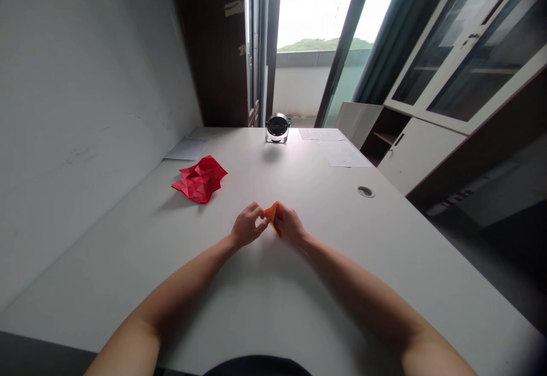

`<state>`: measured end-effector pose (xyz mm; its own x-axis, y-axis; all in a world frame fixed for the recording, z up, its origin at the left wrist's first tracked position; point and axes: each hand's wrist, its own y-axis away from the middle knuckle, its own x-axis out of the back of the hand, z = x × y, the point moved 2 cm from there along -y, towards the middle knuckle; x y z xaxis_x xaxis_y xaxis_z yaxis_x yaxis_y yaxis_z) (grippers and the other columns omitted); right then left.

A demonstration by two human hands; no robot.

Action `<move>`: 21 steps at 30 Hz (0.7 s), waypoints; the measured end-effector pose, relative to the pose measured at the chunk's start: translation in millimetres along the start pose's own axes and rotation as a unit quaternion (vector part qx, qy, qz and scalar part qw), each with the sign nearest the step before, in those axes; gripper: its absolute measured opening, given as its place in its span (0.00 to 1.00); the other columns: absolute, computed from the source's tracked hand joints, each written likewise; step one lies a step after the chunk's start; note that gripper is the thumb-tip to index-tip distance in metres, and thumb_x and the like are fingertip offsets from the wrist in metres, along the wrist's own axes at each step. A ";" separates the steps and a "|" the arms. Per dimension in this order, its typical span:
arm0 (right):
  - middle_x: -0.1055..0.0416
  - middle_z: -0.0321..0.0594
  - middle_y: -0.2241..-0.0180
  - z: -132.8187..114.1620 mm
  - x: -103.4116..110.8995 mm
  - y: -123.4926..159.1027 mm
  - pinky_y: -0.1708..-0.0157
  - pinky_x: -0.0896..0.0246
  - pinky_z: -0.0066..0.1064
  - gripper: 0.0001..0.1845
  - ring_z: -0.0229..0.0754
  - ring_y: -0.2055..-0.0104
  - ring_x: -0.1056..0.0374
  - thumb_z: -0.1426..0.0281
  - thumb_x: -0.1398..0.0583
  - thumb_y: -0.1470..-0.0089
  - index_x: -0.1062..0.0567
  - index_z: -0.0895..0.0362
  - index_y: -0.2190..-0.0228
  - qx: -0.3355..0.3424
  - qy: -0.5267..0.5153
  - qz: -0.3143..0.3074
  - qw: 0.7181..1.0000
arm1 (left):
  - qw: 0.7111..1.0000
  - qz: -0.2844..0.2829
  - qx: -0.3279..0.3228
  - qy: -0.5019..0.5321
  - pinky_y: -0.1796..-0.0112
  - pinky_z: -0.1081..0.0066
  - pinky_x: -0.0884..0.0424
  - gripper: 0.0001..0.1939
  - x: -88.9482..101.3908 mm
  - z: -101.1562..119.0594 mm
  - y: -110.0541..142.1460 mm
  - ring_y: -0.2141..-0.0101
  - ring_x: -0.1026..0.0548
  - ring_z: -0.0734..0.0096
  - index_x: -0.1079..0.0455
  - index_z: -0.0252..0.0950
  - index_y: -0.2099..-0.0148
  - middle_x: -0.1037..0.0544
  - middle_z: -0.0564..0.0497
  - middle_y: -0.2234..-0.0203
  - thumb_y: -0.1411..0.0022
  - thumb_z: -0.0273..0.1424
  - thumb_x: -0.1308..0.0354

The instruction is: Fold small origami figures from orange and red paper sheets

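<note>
Between my two hands, above the middle of the white table, is a small folded piece of orange paper (272, 213). My left hand (248, 224) pinches its left edge between thumb and fingertips. On the other side my right hand (290, 225) grips the paper, its fingers covering part of it. The orange paper has a pointed, creased shape; its exact fold I cannot make out. To the left and farther back lies a crumpled sheet of red paper (201, 179), full of creases, touched by neither hand.
A round black device on a stand (277, 127) is at the table's far edge. White sheets (345, 153) lie at the back right, another sheet (187, 149) by the left wall. A cable hole (365, 192) is set into the white table (265, 307). Cabinets (427, 148) stand at right.
</note>
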<state>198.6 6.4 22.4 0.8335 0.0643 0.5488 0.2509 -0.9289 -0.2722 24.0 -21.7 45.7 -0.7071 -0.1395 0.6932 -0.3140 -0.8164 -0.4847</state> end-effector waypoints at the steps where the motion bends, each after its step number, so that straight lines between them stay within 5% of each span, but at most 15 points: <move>1: 0.30 0.32 0.78 -0.6 0.6 0.3 0.74 0.51 0.26 0.04 0.35 0.78 0.43 0.68 0.44 0.48 0.31 0.54 0.71 0.010 0.018 0.000 1.000 | 1.000 -0.014 -0.005 0.007 0.63 0.69 0.33 0.07 -0.7 0.3 0.1 0.66 0.31 0.69 0.34 0.37 0.66 0.31 0.49 0.67 0.38 0.35 0.44; 11: 0.29 0.33 0.76 2.5 2.3 -1.2 0.72 0.49 0.26 0.05 0.36 0.77 0.41 0.66 0.44 0.46 0.29 0.52 0.67 0.043 0.103 0.026 0.993 | 0.998 -0.025 0.050 0.002 0.70 0.72 0.34 0.10 -6.7 -6.9 0.7 0.72 0.29 0.74 0.33 0.38 0.58 0.28 0.50 0.64 0.37 0.38 0.45; 17: 0.28 0.35 0.73 5.5 -0.4 -5.4 0.70 0.43 0.27 0.08 0.37 0.73 0.37 0.65 0.43 0.47 0.28 0.54 0.65 0.030 -0.025 0.025 0.999 | 0.986 -0.001 0.112 0.123 0.67 0.72 0.31 0.12 -8.8 -23.1 -1.6 0.69 0.26 0.72 0.30 0.41 0.52 0.23 0.50 0.60 0.38 0.30 0.46; 21: 0.28 0.37 0.70 12.2 -3.3 -8.9 0.69 0.39 0.28 0.10 0.38 0.70 0.34 0.66 0.43 0.49 0.29 0.56 0.64 0.022 -0.151 0.020 0.988 | 0.953 0.003 0.158 0.260 0.67 0.73 0.30 0.17 -14.6 -36.0 -2.1 0.68 0.25 0.71 0.29 0.39 0.49 0.21 0.50 0.64 0.42 0.27 0.47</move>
<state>199.6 18.9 13.4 0.9501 0.1402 0.2786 0.2310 -0.9164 -0.3268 12.2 2.2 17.4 -0.9522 0.0846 0.2936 -0.1606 -0.9560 -0.2454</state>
